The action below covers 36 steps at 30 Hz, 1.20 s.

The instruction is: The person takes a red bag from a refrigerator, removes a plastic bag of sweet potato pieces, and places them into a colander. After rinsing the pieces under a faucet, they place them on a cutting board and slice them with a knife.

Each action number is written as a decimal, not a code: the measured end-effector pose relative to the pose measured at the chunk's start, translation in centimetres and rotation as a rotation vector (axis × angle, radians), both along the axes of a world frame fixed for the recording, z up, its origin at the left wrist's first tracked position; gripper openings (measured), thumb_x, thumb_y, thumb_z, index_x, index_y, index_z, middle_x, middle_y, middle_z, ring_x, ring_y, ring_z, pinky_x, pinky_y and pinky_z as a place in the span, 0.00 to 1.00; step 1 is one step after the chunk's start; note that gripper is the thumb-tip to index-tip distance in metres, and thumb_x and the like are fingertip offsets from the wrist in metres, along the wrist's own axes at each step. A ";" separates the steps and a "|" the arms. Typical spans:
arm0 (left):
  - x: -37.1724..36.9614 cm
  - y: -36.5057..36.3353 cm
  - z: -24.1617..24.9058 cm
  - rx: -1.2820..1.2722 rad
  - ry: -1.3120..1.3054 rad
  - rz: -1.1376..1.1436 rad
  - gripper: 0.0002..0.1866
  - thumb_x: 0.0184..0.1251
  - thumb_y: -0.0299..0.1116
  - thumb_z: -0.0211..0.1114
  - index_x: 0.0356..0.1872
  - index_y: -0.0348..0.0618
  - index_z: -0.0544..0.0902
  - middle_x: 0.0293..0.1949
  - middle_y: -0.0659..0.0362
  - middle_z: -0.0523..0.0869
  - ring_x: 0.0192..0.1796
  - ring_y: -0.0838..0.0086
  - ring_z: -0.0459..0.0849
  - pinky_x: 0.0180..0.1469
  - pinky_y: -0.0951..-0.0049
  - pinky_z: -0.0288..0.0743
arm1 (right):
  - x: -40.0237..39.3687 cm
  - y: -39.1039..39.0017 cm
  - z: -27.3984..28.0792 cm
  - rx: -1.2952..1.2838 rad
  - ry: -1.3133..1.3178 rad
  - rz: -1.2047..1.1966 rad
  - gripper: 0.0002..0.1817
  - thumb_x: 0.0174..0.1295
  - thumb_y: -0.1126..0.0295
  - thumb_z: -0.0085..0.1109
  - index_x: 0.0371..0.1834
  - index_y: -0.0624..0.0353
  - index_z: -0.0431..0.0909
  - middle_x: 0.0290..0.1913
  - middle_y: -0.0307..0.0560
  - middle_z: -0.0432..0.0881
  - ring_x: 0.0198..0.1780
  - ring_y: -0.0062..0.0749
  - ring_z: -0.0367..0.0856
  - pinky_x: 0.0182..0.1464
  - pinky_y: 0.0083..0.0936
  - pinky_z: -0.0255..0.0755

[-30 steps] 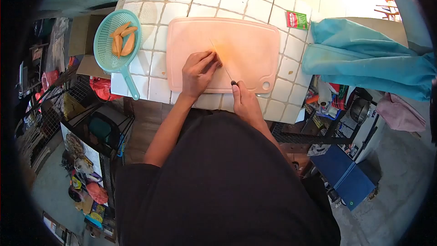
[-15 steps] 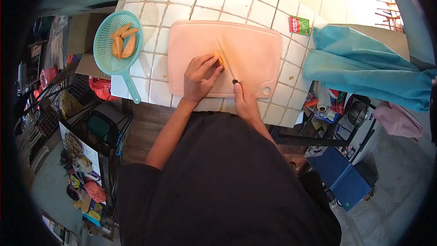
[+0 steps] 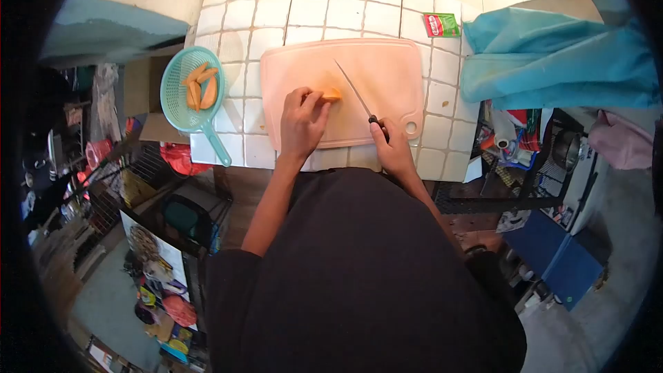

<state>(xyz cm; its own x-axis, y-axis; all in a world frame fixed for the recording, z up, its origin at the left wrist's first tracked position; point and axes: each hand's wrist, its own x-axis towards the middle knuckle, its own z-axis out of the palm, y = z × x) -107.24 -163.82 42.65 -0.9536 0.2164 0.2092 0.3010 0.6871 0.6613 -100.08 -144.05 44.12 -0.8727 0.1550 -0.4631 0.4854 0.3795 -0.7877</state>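
Note:
A pink cutting board [image 3: 387, 69] lies on a white tiled counter [image 3: 311, 0]. My left hand [image 3: 302, 124] rests on the board and holds down an orange piece of food [image 3: 331, 94] with its fingertips. My right hand [image 3: 391, 146] grips the dark handle of a thin knife [image 3: 353, 89] at the board's near edge. The blade points up and to the left and lies just right of the orange piece, apart from it.
A teal strainer [image 3: 188, 97] with several orange slices sits at the counter's left edge. A small red-and-green packet [image 3: 440, 25] lies at the back right. Blue cloth [image 3: 552, 62] drapes to the right. Cluttered shelves and racks stand below both sides.
The knife has drawn away to the right of the orange piece, its blade now clear of my left fingers. The view has shifted, so board and strainer sit lower and further right.

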 end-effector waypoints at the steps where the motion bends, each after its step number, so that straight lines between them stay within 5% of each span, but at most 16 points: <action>1: 0.0 -0.5 0.1 -0.035 0.021 0.059 0.15 0.53 0.30 0.71 0.43 0.40 0.82 0.40 0.53 0.80 0.44 0.60 0.79 0.48 0.65 0.75 | 0.1 0.0 -0.3 -0.011 0.011 -0.019 0.17 0.69 0.58 0.51 0.37 0.65 0.73 0.25 0.56 0.77 0.28 0.45 0.77 0.33 0.37 0.67; 5: 0.4 -1.5 1.0 -0.007 -0.251 0.136 0.12 0.55 0.29 0.71 0.40 0.40 0.82 0.31 0.56 0.82 0.33 0.66 0.82 0.40 0.69 0.77 | 0.5 0.1 -0.6 -0.005 0.052 -0.011 0.18 0.68 0.57 0.51 0.39 0.66 0.75 0.28 0.58 0.79 0.32 0.47 0.80 0.37 0.37 0.70; 7: 0.8 -1.0 1.4 0.270 -0.410 0.269 0.13 0.57 0.28 0.70 0.43 0.39 0.81 0.27 0.57 0.83 0.26 0.73 0.81 0.33 0.74 0.77 | 0.5 0.1 -0.1 -0.001 0.058 -0.003 0.19 0.68 0.57 0.51 0.40 0.66 0.75 0.29 0.59 0.80 0.33 0.48 0.80 0.38 0.38 0.70; 11: 1.6 -0.6 1.3 0.466 -0.444 0.284 0.16 0.59 0.27 0.68 0.49 0.38 0.78 0.31 0.54 0.86 0.27 0.76 0.82 0.30 0.77 0.76 | 0.7 0.2 0.0 -0.029 0.024 0.046 0.18 0.68 0.58 0.51 0.41 0.67 0.75 0.30 0.59 0.80 0.33 0.47 0.80 0.38 0.37 0.70; 14: 1.4 -0.9 2.1 0.409 -0.435 0.289 0.17 0.59 0.25 0.67 0.51 0.40 0.79 0.37 0.53 0.87 0.34 0.72 0.85 0.39 0.73 0.78 | 1.1 0.3 -1.1 -0.081 0.046 0.040 0.18 0.68 0.58 0.51 0.42 0.67 0.76 0.29 0.57 0.80 0.33 0.41 0.80 0.38 0.35 0.70; 16: 0.1 -1.6 2.8 -0.239 0.276 -0.052 0.20 0.56 0.24 0.66 0.52 0.43 0.79 0.41 0.54 0.86 0.40 0.64 0.85 0.47 0.68 0.78 | 1.2 0.5 -1.7 -0.122 0.054 0.029 0.18 0.69 0.59 0.52 0.42 0.67 0.76 0.29 0.55 0.80 0.32 0.38 0.79 0.38 0.33 0.70; 19: -0.9 -2.7 1.7 -0.223 0.168 -0.280 0.20 0.54 0.26 0.66 0.51 0.46 0.79 0.46 0.57 0.84 0.50 0.62 0.81 0.55 0.63 0.72 | 1.1 0.7 -2.4 -0.173 0.040 0.026 0.18 0.69 0.58 0.52 0.43 0.67 0.75 0.28 0.50 0.79 0.32 0.31 0.76 0.38 0.29 0.69; 23: -0.6 -1.8 2.4 -0.310 -0.072 -0.141 0.12 0.57 0.30 0.66 0.44 0.45 0.82 0.39 0.56 0.86 0.42 0.63 0.84 0.45 0.61 0.75 | 0.8 0.7 -2.5 -0.253 0.028 -0.005 0.18 0.69 0.59 0.52 0.42 0.67 0.75 0.28 0.45 0.77 0.32 0.27 0.74 0.37 0.27 0.68; 25: 0.2 -0.9 2.0 -0.154 -0.315 0.085 0.09 0.59 0.34 0.66 0.39 0.45 0.81 0.29 0.56 0.85 0.32 0.62 0.84 0.35 0.60 0.75 | 0.7 0.7 -2.2 -0.266 0.022 -0.014 0.17 0.69 0.60 0.52 0.42 0.67 0.75 0.28 0.44 0.77 0.32 0.26 0.73 0.37 0.26 0.68; 28: 1.1 0.1 1.2 -0.037 -0.339 0.204 0.11 0.60 0.35 0.68 0.41 0.44 0.82 0.19 0.56 0.83 0.24 0.63 0.83 0.30 0.64 0.75 | 0.9 0.7 -2.0 -0.308 -0.015 -0.017 0.16 0.70 0.61 0.51 0.42 0.67 0.75 0.28 0.41 0.76 0.32 0.23 0.72 0.37 0.25 0.67; 32: 1.3 0.6 1.5 -0.101 -0.356 0.235 0.11 0.60 0.35 0.66 0.41 0.44 0.79 0.23 0.58 0.82 0.26 0.63 0.82 0.32 0.65 0.75 | 1.2 0.5 -2.2 -0.356 -0.012 -0.020 0.15 0.70 0.62 0.51 0.43 0.66 0.75 0.26 0.38 0.74 0.30 0.20 0.69 0.34 0.21 0.64; 35: 0.8 0.7 1.5 0.179 -0.273 0.312 0.10 0.60 0.30 0.64 0.43 0.41 0.79 0.31 0.57 0.81 0.29 0.67 0.82 0.34 0.68 0.76 | 1.0 0.3 -1.1 -0.407 -0.085 -0.031 0.14 0.71 0.61 0.49 0.43 0.63 0.75 0.25 0.36 0.72 0.27 0.18 0.67 0.30 0.19 0.62; 36: 0.3 0.1 1.4 0.239 -0.312 0.185 0.13 0.60 0.27 0.63 0.46 0.40 0.79 0.33 0.57 0.80 0.31 0.68 0.82 0.35 0.69 0.77 | 1.0 0.2 -0.7 -0.432 -0.138 -0.039 0.14 0.71 0.61 0.48 0.43 0.62 0.75 0.24 0.35 0.70 0.24 0.17 0.66 0.26 0.18 0.61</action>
<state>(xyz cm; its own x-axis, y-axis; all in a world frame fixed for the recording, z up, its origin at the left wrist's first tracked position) -106.95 -163.69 44.04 -0.9973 0.0163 -0.0720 -0.0526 0.5271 0.8482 -99.10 -143.83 43.40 -0.7958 -0.0467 -0.6037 0.6040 0.0100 -0.7969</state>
